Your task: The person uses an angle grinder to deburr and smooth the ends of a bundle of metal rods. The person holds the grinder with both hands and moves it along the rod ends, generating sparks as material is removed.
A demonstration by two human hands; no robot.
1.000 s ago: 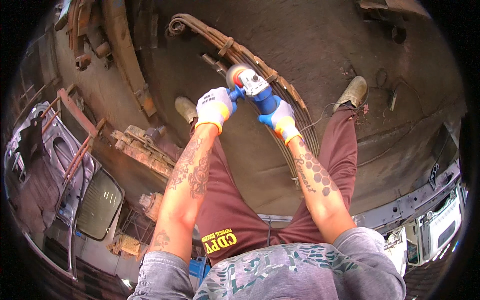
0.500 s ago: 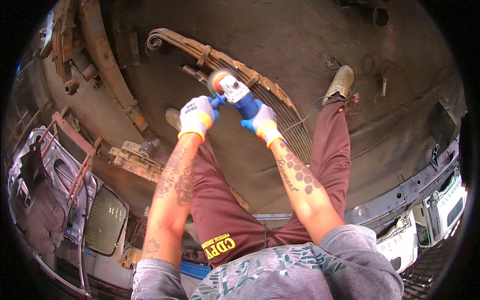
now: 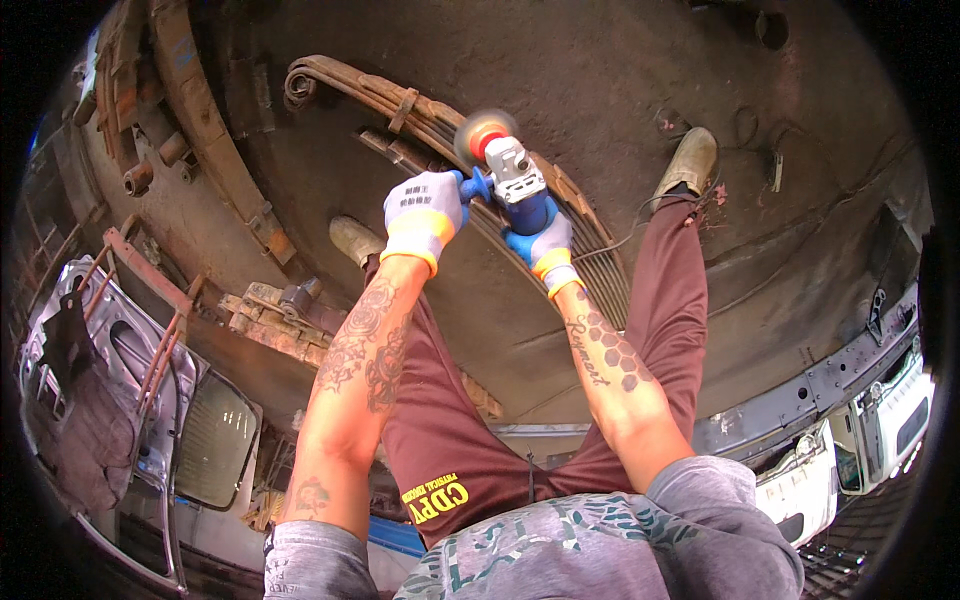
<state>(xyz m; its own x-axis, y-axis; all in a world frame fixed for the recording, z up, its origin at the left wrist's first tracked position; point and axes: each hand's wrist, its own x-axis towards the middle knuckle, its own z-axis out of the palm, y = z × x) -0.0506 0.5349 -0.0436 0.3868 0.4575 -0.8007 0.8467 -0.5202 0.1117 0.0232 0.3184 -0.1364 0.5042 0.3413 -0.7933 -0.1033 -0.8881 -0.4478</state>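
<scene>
An angle grinder (image 3: 517,175), with a white head and blue body, is held between my gloved hands. My left hand (image 3: 425,208) wraps round its blue side handle. My right hand (image 3: 547,240) grips the blue body from behind. The round disc (image 3: 484,137), orange-red at its middle and blurred as if spinning, lies over the upper edge of a rusty leaf spring pack (image 3: 350,80); whether they touch I cannot tell. The pack's stacked leaves curve from a rolled eye at the far left down to the right, past my hands, which hide part of them.
My shoes (image 3: 690,160) stand on either side of the spring. A power cord (image 3: 625,235) runs near my right leg. More rusty spring leaves (image 3: 205,110) lie at the far left, a car door (image 3: 75,340) at left. A grey metal beam (image 3: 790,395) curves at right.
Both hands have carried the grinder to the right and slightly away from me, along the leaf spring. The disc has gone from the pack's near side to its upper edge.
</scene>
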